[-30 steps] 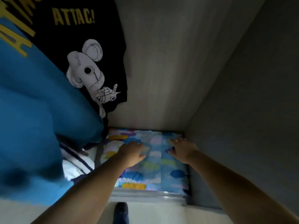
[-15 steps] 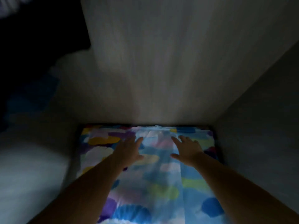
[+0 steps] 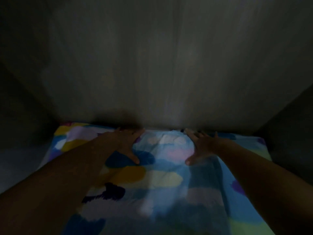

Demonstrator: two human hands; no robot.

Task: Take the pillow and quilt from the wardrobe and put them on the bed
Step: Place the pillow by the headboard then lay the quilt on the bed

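A folded piece of bedding [image 3: 162, 180] with blue, yellow, pink and purple blotches lies flat on the wardrobe floor and fills the lower half of the head view. Whether it is the quilt or the pillow I cannot tell. My left hand [image 3: 129, 143] lies flat on its far part, fingers spread and reaching the back edge. My right hand [image 3: 199, 144] lies flat beside it, fingers also at the far edge, thumb pointing inward. Neither hand grips the fabric. The scene is dark and blurred.
The pale wooden back wall [image 3: 169, 65] of the wardrobe rises just behind the bedding. A dark side wall [image 3: 291, 133] closes the right. On the left is a dim, pale, blurred shape [image 3: 18, 160] beside the bedding.
My head has moved deeper into the wardrobe, so the hanging clothes on the left left the view. Both hands slid forward over the bedding to its far edge.
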